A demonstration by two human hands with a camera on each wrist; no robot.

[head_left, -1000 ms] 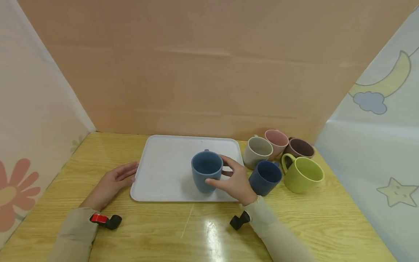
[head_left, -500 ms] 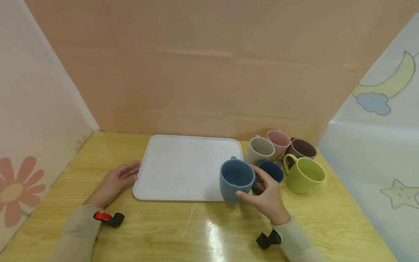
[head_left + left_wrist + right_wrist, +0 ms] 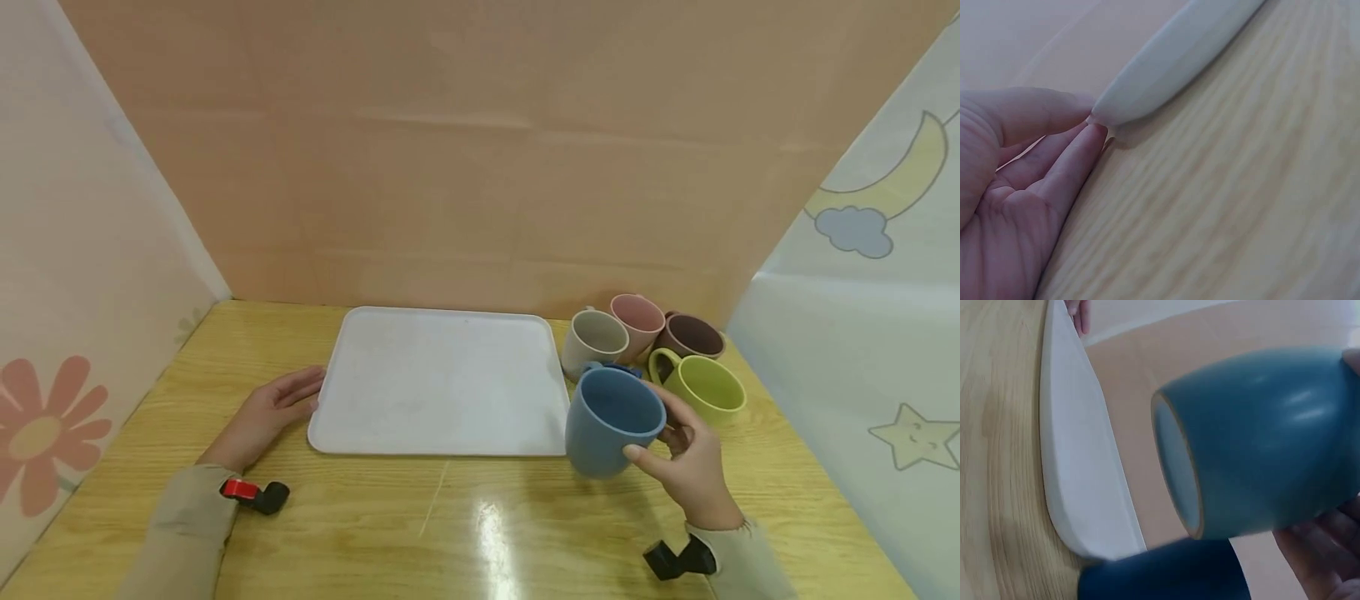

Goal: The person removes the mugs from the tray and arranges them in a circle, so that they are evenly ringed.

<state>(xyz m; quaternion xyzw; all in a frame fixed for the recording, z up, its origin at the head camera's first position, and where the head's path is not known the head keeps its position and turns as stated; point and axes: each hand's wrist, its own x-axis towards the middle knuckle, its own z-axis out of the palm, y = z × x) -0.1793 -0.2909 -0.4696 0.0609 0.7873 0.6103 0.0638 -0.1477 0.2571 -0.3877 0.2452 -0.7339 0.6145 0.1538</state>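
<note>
My right hand (image 3: 693, 467) grips a light blue mug (image 3: 603, 437) by its side, thumb in front and fingers behind. Its pale underside shows in the right wrist view, so the mug (image 3: 1266, 444) is raised off the table. It is slightly tilted, just past the front right corner of a white tray (image 3: 442, 383). Mostly hidden behind it stands a dark blue mug (image 3: 1172, 575). At the tray's left side is my left hand (image 3: 273, 412). In the left wrist view its thumb and a finger pinch the tray's rim (image 3: 1147, 78).
Grouped right of the tray are a grey-white mug (image 3: 588, 342), a pink mug (image 3: 637, 321), a brown mug (image 3: 690, 335) and a yellow-green mug (image 3: 705, 387). An orange-brown backdrop (image 3: 450, 167) closes off the rear of the wooden table (image 3: 360, 525).
My right hand has carried the light blue mug rightwards from above the tray to beyond its right edge, in front of the dark blue mug. The left hand has stayed at the tray.
</note>
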